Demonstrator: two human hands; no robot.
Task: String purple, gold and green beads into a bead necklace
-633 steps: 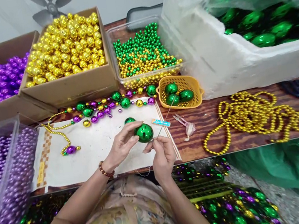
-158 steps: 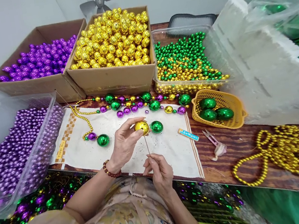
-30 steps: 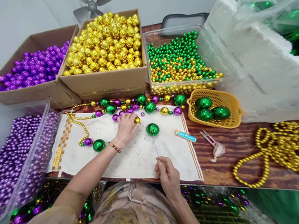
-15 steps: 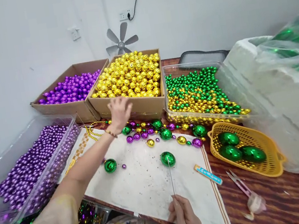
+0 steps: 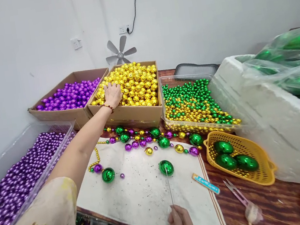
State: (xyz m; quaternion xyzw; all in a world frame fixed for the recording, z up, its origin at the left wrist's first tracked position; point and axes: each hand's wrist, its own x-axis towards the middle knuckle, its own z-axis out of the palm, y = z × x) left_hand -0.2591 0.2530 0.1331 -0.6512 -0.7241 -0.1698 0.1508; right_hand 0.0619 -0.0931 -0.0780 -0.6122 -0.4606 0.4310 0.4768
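Observation:
My left hand [image 5: 112, 94] is over the cardboard box of gold beads [image 5: 137, 84], touching the pile; its fingertips point down and are hidden, so I cannot tell if they hold a bead. Low on the white cloth [image 5: 145, 192], my right hand [image 5: 182, 223] is closed around a thin needle [image 5: 170, 190]. The needle's far end meets a large green bead [image 5: 166, 168]. Left of it lie another large green bead [image 5: 108, 175] and a small purple bead [image 5: 122, 176]. Strung green, gold and purple beads [image 5: 163, 142] lie along the cloth's back edge.
Purple beads fill a cardboard box [image 5: 62, 112] and a clear bin [image 5: 63, 133] at left. Right of the gold box, a clear bin [image 5: 217, 127] holds small green and gold beads. A yellow basket [image 5: 256, 145], thread snips [image 5: 239, 193] and a foam box [image 5: 268, 110] stand at right.
My left hand has moved forward from the front of the cardboard box onto the gold beads. My right hand still holds the needle at the green bead. The view has tilted slightly up.

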